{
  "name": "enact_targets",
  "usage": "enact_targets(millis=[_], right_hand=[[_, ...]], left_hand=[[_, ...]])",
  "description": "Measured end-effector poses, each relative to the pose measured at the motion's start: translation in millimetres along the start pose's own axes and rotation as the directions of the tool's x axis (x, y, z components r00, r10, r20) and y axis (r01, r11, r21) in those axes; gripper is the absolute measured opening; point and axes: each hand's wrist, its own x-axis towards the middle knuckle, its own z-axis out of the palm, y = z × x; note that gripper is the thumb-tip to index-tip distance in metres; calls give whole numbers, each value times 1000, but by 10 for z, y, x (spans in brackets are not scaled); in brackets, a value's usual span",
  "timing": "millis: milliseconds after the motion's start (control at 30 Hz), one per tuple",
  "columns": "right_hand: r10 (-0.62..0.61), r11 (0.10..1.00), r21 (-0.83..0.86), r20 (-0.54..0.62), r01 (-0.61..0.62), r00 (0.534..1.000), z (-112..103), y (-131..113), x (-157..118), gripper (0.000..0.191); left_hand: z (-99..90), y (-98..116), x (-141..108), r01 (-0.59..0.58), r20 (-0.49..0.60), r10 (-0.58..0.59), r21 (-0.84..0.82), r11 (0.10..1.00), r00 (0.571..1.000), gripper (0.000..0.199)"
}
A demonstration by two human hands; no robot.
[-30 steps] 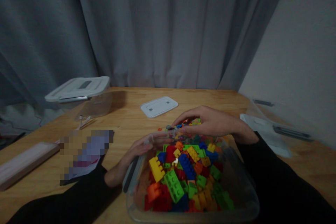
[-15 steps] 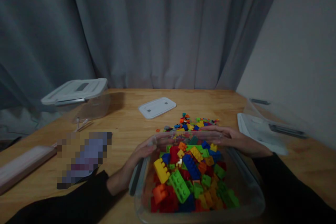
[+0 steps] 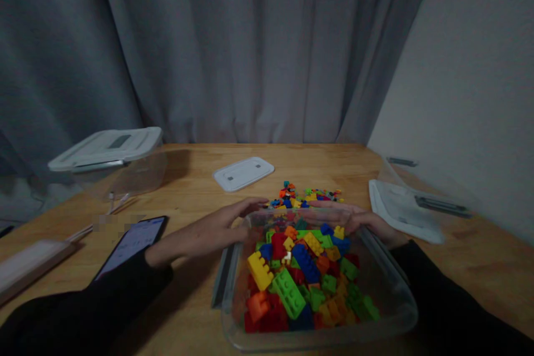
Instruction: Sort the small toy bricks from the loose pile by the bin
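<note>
A clear plastic box [image 3: 325, 340] full of colourful toy bricks [image 3: 306, 264] stands open at the table's near edge. My left hand [image 3: 212, 228] is at its far left corner, thumb by the rim and fingers reaching past the far wall, spread from the thumb. On the far right corner rests my right hand [image 3: 367, 221], its fingers stretched along the outside of the far wall, thumb apart. Just beyond the box lies a pile of smaller bricks [image 3: 292, 194], partly hidden by the box and fingers.
A lidded clear box [image 3: 142, 172] stands at the back left, a white lid [image 3: 244, 173] at the back centre. Near the left are a phone [image 3: 136, 242], cables and a pale long object [image 3: 37, 267]. Another clear box [image 3: 434, 189] and a lid [image 3: 400, 214] are at right.
My left hand has moved up and forward, its fingers now reaching over toward the small bricks. My right hand has barely changed on the box. The view has shifted slightly.
</note>
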Motion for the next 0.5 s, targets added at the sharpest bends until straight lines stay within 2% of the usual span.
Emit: enact_targets(millis=[100, 167, 233, 300, 367, 500], right_hand=[[-19, 1000, 15, 10, 19, 1000, 41, -1, 29, 75], [-5, 1000, 26, 9, 5, 1000, 63, -7, 37, 76], [10, 1000, 16, -6, -10, 1000, 67, -9, 37, 77], [22, 1000, -7, -25, -23, 999, 49, 2, 32, 77], [7, 1000, -22, -45, -8, 999, 18, 24, 28, 76], [-21, 999, -31, -43, 19, 999, -30, 60, 21, 73]], left_hand=[[-144, 88, 264, -77, -89, 90, 146, 986, 992, 62], [-217, 122, 509, -116, -110, 133, 152, 982, 985, 50], [-280, 123, 792, -166, -52, 172, 115, 979, 984, 46], [-329, 84, 1095, -201, -61, 209, 115, 973, 976, 40], [-354, 3, 1396, -186, -128, 207, 159, 970, 970, 38], [-333, -266, 1903, -90, -171, 134, 244, 966, 976, 32]])
